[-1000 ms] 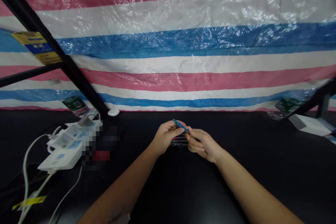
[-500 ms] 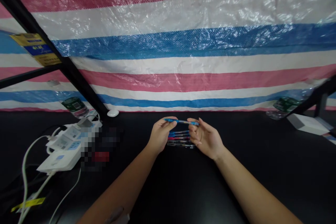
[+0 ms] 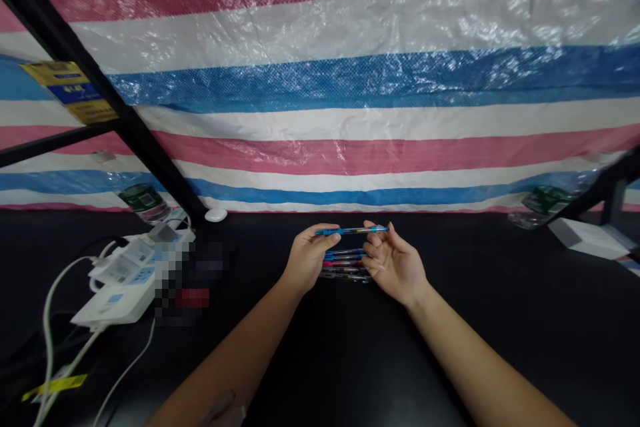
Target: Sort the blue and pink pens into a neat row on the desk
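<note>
A slim blue pen (image 3: 353,231) with a clear middle is held level above the black table. My left hand (image 3: 305,257) pinches its left end between thumb and fingers. At the pen's right end, my right hand (image 3: 400,265) has its thumb by the tip and curled fingers behind and below the barrel. Underneath, several pens lie side by side on the table, among them blue pens (image 3: 344,253), a red pen (image 3: 343,264) and dark pens (image 3: 345,275). Both hands partly cover the ends of that row.
On the left a white power strip (image 3: 113,303) carries plugs and cables. A small white case (image 3: 215,215) sits near the back edge. Bottles (image 3: 145,201) stand at both sides, with a white box (image 3: 585,238) at right. A striped plastic sheet (image 3: 350,153) hangs behind.
The held pen has shifted slightly to the right relative to the right fingers. The right thumb is now at its tip. The row of pens on the table stays put.
</note>
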Demonstrator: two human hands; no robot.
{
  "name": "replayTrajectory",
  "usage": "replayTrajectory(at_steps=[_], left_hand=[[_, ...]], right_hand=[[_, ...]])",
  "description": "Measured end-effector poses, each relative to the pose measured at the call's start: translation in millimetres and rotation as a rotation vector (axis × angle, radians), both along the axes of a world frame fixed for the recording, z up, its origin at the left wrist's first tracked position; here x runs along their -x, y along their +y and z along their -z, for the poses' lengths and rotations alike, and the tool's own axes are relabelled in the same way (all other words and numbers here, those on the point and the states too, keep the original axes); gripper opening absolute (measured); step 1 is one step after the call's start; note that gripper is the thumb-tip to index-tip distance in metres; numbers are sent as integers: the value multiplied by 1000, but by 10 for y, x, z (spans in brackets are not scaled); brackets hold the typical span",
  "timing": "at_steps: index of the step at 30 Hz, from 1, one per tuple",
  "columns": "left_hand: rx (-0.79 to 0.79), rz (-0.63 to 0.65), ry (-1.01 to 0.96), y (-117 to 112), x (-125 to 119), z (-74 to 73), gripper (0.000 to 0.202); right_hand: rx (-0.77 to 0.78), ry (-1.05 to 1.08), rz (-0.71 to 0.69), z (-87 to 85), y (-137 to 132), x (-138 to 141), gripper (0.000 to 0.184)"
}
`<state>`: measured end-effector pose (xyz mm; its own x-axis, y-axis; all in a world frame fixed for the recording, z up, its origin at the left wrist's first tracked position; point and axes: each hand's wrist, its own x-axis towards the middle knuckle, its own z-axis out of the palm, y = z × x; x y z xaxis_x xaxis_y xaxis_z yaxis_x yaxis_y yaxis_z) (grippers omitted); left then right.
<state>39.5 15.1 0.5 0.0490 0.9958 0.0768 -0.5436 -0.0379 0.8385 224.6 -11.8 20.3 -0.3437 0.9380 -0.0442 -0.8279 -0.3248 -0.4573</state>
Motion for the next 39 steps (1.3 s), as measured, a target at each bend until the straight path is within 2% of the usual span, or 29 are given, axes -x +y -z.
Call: replayTrajectory(at_steps=[4, 11, 27, 29, 33, 37, 39], left_hand=[[-5, 5, 3, -1, 7, 3, 24], [-7, 6, 11, -6, 9, -9, 24], [19, 16, -9, 19, 30, -19, 26], [13, 25, -1, 24, 40, -12, 26], [12, 39, 66, 38, 72, -11, 28], [33, 39, 124, 79, 124, -27, 28], [44, 32, 133, 103, 151, -28, 28]], right_hand=[[39, 52, -3, 12, 6, 7, 21], [32, 70, 4, 29, 9, 10, 21], [3, -102, 71, 22, 32, -8, 19], [-9, -138, 69, 12, 41, -13, 24], [-51, -318, 120, 18, 80, -36, 38], [-209, -725, 315, 84, 121, -86, 35], [-286, -897, 365, 119, 134, -114, 34]])
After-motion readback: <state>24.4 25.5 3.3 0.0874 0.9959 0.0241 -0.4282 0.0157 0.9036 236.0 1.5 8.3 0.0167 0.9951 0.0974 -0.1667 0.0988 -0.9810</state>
